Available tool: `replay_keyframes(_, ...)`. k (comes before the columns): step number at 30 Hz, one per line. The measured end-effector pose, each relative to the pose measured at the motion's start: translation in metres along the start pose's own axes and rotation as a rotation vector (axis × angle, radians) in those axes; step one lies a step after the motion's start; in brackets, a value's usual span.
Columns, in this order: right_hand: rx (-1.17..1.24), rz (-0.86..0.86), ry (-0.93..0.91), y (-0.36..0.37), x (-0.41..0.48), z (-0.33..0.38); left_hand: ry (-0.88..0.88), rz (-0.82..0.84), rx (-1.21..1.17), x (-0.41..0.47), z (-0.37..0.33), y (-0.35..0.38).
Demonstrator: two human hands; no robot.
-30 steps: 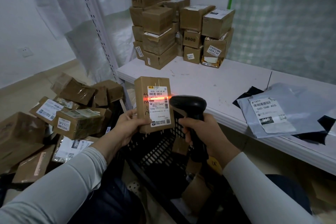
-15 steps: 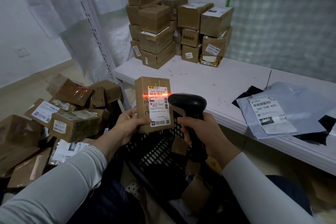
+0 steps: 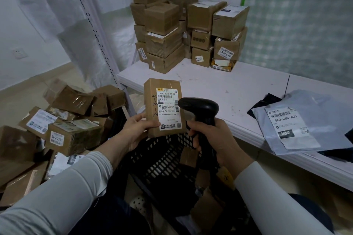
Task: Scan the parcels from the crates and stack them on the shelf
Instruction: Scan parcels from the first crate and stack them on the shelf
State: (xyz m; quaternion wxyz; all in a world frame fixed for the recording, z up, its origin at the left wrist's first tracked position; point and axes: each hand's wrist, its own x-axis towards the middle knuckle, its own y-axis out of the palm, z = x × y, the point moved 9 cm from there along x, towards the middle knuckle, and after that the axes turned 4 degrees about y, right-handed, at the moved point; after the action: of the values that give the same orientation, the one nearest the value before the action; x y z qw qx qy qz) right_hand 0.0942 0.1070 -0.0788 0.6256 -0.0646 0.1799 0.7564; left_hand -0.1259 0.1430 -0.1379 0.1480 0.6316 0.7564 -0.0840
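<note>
Head cam, so we were looking down at both hands over the crate (image 3: 162, 160). Our left hand (image 3: 136, 132) had the parcel (image 3: 150, 108) gripped at its lower left corner, thumb across the front face and the other fingers curled round its left side, holding it upright with the white label (image 3: 169, 108) facing us. The parcel was held up above the black mesh crate, just in front of the near edge of the shelf (image 3: 238, 89). Our right hand (image 3: 215, 139) was wrapped tight round the handle of the black scanner (image 3: 200, 108), fingers closed on the grip, with the scanner's head just right of the parcel and overlapping the label's right edge; whether they touched, we couldn't tell.

A few more brown boxes (image 3: 188, 155) sat low in the crate, mostly in shadow. The white shelf ran from the middle out to the right, and at its far end a stack of cardboard boxes (image 3: 164, 25) was piled several high by the wall. Nearer on the right a grey mailer bag (image 3: 313, 112) with a printed label lay flat on the shelf, a black bag (image 3: 264, 101) partly under it. Off to the left, on the floor, a loose heap of boxes (image 3: 72, 135) lay tipped every which way beside the crate.
</note>
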Motion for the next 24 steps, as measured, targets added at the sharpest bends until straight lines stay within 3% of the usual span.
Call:
replay_keyframes(12,0.194,-0.122,0.006,-0.041,0.054,-0.002,0.096,-0.103,0.164,0.126,-0.079,0.052)
replay_keyframes(15,0.222,-0.126,0.006,-0.047,0.064,-0.007,0.290,-0.203,0.542,0.151,-0.101,0.057)
replay_keyframes(20,0.240,-0.143,0.034,-0.052,0.074,-0.019,0.612,-0.020,1.271,0.129,-0.074,0.100)
replay_keyframes(22,0.231,-0.142,0.049,-0.052,0.078,-0.024,0.781,-0.008,1.347,0.127,-0.069,0.110)
replay_keyframes(24,0.217,-0.140,0.064,-0.051,0.079,-0.029,0.789,-0.035,1.379,0.142,-0.077,0.114)
